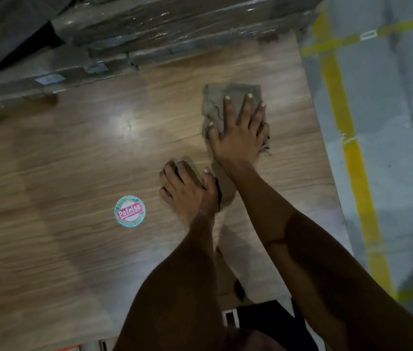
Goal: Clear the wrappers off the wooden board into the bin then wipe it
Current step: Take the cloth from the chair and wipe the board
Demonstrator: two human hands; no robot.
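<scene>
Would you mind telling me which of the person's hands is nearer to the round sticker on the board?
Left. The left hand is just right of the round sticker, gripping a wadded cloth. The right hand is farther up and right, pressing flat on a grey rag.

Dim, soft focus, glare on wooden board, wide-angle bending at edges

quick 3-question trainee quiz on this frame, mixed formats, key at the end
1. True or false: the right hand presses flat on the grey-brown cloth.
2. What does the left hand hold? A) a crumpled grey-brown wad B) a bottle C) nothing
3. Fill in: the round red-and-teal sticker lies on the ____ board.
Key: 1 true; 2 A; 3 wooden.
</scene>
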